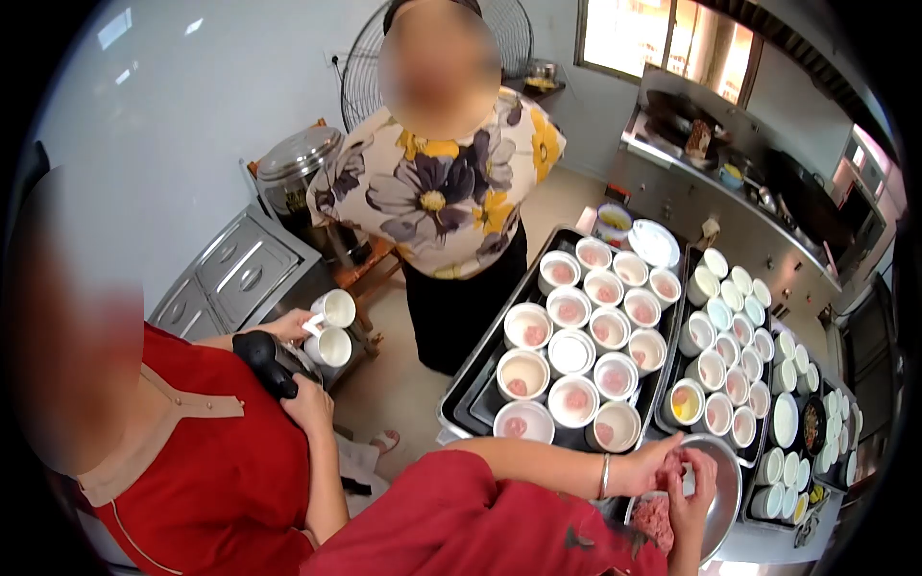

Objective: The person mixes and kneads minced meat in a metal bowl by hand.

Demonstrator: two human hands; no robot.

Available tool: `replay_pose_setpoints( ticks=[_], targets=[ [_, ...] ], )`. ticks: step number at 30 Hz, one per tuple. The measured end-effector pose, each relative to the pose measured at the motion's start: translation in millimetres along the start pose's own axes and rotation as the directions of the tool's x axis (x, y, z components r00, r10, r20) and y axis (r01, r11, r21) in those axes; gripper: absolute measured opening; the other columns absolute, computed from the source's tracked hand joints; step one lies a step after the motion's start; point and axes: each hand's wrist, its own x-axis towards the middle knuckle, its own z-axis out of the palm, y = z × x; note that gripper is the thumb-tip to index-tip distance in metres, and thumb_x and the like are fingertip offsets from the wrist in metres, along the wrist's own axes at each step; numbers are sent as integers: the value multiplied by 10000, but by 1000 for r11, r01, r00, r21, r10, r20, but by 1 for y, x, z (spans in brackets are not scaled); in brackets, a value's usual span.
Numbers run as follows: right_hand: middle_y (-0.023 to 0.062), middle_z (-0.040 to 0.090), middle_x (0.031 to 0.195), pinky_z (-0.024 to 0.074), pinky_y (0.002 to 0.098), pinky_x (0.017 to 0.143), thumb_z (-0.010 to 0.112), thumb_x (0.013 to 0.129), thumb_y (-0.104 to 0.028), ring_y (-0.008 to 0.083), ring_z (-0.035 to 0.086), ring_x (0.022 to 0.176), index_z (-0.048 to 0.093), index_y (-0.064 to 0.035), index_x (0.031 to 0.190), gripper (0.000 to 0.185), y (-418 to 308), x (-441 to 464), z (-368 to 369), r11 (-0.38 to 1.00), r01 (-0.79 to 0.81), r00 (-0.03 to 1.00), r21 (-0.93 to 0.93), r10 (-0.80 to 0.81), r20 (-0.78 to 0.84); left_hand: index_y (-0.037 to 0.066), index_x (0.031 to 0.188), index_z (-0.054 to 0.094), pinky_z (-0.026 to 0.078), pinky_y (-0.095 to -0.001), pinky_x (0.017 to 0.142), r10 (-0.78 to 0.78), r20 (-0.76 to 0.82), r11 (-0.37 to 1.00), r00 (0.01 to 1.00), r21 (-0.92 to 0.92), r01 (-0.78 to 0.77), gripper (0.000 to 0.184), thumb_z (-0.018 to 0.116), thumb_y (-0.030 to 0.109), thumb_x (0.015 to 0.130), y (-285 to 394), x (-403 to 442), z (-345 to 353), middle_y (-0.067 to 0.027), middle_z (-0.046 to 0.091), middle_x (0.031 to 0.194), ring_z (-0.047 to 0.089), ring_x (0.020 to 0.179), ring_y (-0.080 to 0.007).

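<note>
My left hand (642,472), with a bracelet on its wrist, reaches in from the left over a metal bowl (730,490). My right hand (695,497) comes up from below and meets it. Between the closed fingers of both hands is a small lump of minced meat, partly hidden. More minced meat (652,523) lies in the bowl under my hands. Just beyond, a black tray (469,392) holds several white cups (574,401), most with a bit of pink meat at the bottom.
More trays of white cups (712,369) stand to the right; one cup holds a yolk (681,396). A co-worker in red at left holds two white cups (335,347) and a black-handled object (264,355). Another person in a floral top (437,197) stands behind the tray.
</note>
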Motion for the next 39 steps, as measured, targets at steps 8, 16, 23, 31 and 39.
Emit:
replay_pose_setpoints(
  ticks=[8, 16, 23, 31, 39],
  targets=[
    [70, 507, 863, 399, 218, 465, 669, 559, -16, 110, 480, 555, 524, -18, 946, 413, 17, -6, -6, 993, -118, 987, 22, 114, 112, 84, 825, 481, 348, -213, 493, 154, 62, 981, 986, 111, -160, 174, 428, 246, 856, -1, 3, -1, 33, 423, 601, 404, 537, -65],
    [97, 519, 743, 424, 262, 475, 675, 555, -22, 197, 519, 540, 528, -8, 869, 346, 25, -11, -1, 993, -91, 981, -74, 102, 166, 59, 1015, 460, 422, -240, 691, 74, 196, 968, 978, 223, -118, 253, 522, 191, 808, -5, 5, -10, -31, 520, 899, 505, 796, -109],
    [78, 533, 688, 406, 252, 469, 666, 578, -42, 161, 513, 528, 554, -19, 844, 290, 29, -10, 1, 991, -122, 980, -57, 129, 151, 59, 1036, 448, 422, -259, 733, 31, 133, 984, 991, 169, -54, 260, 515, 117, 791, 1, -4, -3, -36, 520, 923, 510, 853, -130],
    [47, 531, 614, 403, 235, 466, 640, 628, -45, 111, 491, 504, 554, 12, 807, 206, 49, -18, 7, 984, -180, 982, 3, 180, 51, 65, 983, 490, 422, -282, 726, 15, 128, 989, 992, 142, -33, 192, 498, 106, 796, -4, 3, -7, -18, 541, 872, 521, 790, -131],
    [18, 508, 575, 404, 208, 474, 615, 676, -46, 73, 487, 528, 531, 10, 740, 120, 68, -23, 10, 908, -387, 922, 163, 381, 65, 47, 1012, 474, 416, -288, 754, 45, 133, 983, 990, 168, -67, 252, 472, 27, 761, -4, 9, -11, -35, 535, 927, 526, 835, -149]
  ],
)
